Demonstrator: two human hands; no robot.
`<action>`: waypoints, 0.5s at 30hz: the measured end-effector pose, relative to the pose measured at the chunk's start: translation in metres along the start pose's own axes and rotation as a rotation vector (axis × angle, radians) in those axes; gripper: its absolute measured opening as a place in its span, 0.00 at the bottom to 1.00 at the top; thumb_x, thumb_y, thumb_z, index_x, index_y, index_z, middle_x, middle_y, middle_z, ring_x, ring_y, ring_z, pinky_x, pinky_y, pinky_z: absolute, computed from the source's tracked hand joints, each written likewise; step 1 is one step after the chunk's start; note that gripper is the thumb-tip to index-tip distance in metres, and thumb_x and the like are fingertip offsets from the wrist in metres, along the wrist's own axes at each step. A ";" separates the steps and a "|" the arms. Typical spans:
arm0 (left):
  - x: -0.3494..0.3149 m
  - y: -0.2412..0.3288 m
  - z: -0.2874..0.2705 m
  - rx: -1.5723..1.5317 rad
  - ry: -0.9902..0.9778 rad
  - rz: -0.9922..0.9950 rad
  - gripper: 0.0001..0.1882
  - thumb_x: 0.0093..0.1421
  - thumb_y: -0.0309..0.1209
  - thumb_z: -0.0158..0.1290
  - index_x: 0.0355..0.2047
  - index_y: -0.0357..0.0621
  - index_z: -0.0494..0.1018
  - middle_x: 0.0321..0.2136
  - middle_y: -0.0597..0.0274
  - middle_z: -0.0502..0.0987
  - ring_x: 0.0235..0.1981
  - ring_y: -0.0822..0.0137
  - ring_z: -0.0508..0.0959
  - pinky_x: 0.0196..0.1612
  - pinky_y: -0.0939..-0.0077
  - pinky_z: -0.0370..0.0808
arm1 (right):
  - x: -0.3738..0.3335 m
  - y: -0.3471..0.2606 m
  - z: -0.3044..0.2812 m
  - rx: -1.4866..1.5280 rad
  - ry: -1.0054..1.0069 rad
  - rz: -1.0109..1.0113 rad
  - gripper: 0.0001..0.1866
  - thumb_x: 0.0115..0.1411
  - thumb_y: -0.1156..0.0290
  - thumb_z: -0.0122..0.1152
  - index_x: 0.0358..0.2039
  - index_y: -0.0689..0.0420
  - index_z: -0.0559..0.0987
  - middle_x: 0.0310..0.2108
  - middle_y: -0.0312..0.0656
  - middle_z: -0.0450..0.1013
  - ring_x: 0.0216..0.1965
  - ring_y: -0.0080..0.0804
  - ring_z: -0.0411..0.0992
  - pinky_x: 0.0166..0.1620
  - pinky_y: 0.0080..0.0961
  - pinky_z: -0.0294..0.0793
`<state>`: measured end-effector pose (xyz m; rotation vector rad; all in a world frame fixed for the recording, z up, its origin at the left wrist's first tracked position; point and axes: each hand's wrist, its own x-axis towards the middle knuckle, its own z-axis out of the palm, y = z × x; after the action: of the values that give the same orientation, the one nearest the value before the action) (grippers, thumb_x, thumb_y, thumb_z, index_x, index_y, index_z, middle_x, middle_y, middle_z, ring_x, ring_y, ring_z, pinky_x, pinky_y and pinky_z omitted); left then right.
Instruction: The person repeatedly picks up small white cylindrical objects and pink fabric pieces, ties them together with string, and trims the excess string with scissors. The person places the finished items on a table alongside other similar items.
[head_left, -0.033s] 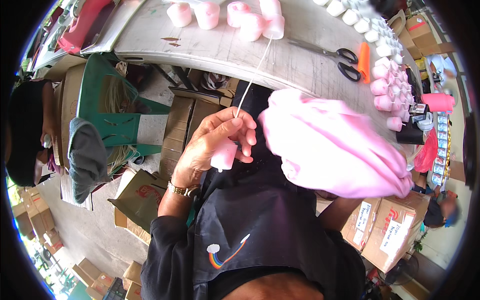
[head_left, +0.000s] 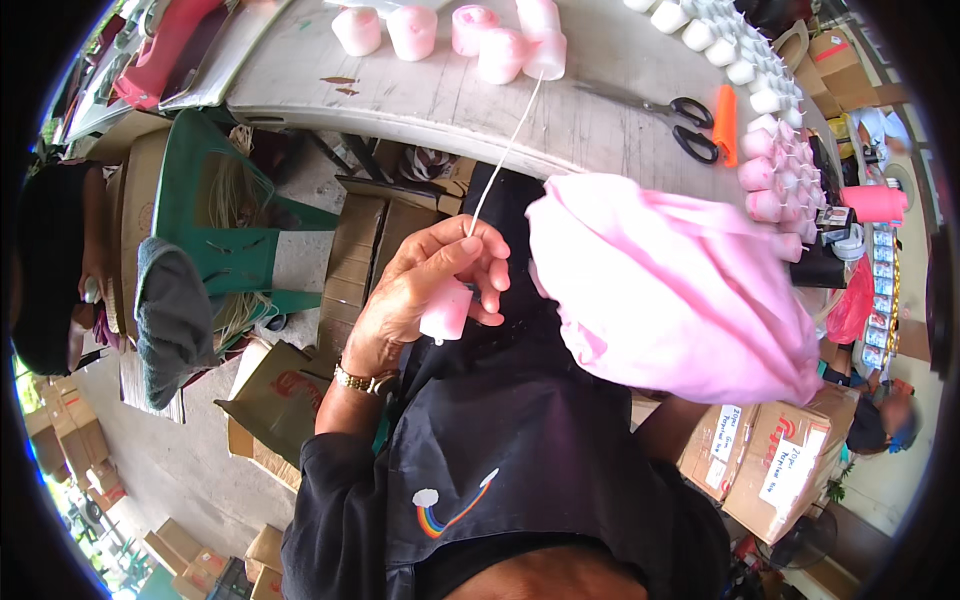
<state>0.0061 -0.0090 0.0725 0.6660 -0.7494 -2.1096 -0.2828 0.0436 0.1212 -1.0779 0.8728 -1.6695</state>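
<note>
In my closed left hand is a small pink candle, dangling below the fingers. A thin white wick string is pinched between thumb and forefinger. It runs taut up to another pink candle lying on its side at the table. A large pink cloth, bunched and blurred at its right edge, is held up by my right hand. That hand is hidden by the cloth; only the right forearm shows beneath it. Other pink candles stand near the far table edge.
On the table lie scissors with black handles and an orange handle-like piece. Pink and white candles line its right side. A green chair and an open carton stand left; cardboard boxes sit right.
The pink cloth has shifted slightly and its folds have changed shape. My left hand, the candle and the string stay almost where they were.
</note>
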 end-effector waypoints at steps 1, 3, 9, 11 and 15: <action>0.001 0.000 -0.001 0.005 -0.006 0.013 0.15 0.67 0.37 0.49 0.41 0.35 0.72 0.30 0.57 0.76 0.27 0.72 0.79 0.31 0.73 0.83 | -0.002 0.008 0.001 -0.053 0.017 0.077 0.09 0.60 0.78 0.51 0.38 0.69 0.76 0.34 0.47 0.73 0.35 0.29 0.73 0.41 0.27 0.73; 0.002 -0.001 -0.001 0.012 -0.006 -0.004 0.15 0.67 0.37 0.48 0.41 0.35 0.72 0.30 0.58 0.76 0.27 0.72 0.79 0.31 0.73 0.83 | -0.009 0.034 0.007 -0.135 -0.015 0.234 0.09 0.60 0.78 0.51 0.38 0.69 0.76 0.34 0.47 0.73 0.36 0.29 0.73 0.42 0.27 0.73; -0.008 0.009 0.002 0.030 0.050 -0.041 0.17 0.68 0.39 0.46 0.43 0.35 0.71 0.31 0.56 0.76 0.29 0.70 0.79 0.33 0.71 0.83 | -0.004 0.090 0.039 -0.182 -0.227 0.365 0.09 0.60 0.78 0.51 0.37 0.68 0.76 0.34 0.46 0.73 0.36 0.30 0.73 0.42 0.27 0.73; -0.011 0.010 0.005 -0.075 -0.021 -0.070 0.16 0.68 0.38 0.45 0.44 0.35 0.70 0.31 0.54 0.76 0.29 0.69 0.79 0.33 0.71 0.83 | 0.002 0.101 0.051 -0.200 -0.278 0.372 0.09 0.60 0.78 0.51 0.37 0.68 0.76 0.34 0.46 0.73 0.36 0.30 0.73 0.42 0.27 0.73; -0.012 -0.001 0.013 -0.132 -0.210 -0.269 0.16 0.68 0.36 0.43 0.43 0.32 0.68 0.30 0.47 0.76 0.25 0.64 0.80 0.28 0.71 0.84 | 0.009 0.109 0.059 -0.212 -0.320 0.383 0.09 0.60 0.78 0.51 0.37 0.68 0.76 0.34 0.46 0.74 0.36 0.30 0.73 0.42 0.27 0.73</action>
<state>0.0034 0.0047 0.0834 0.5008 -0.6544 -2.4810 -0.1940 -0.0033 0.0471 -1.1936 0.9861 -1.0725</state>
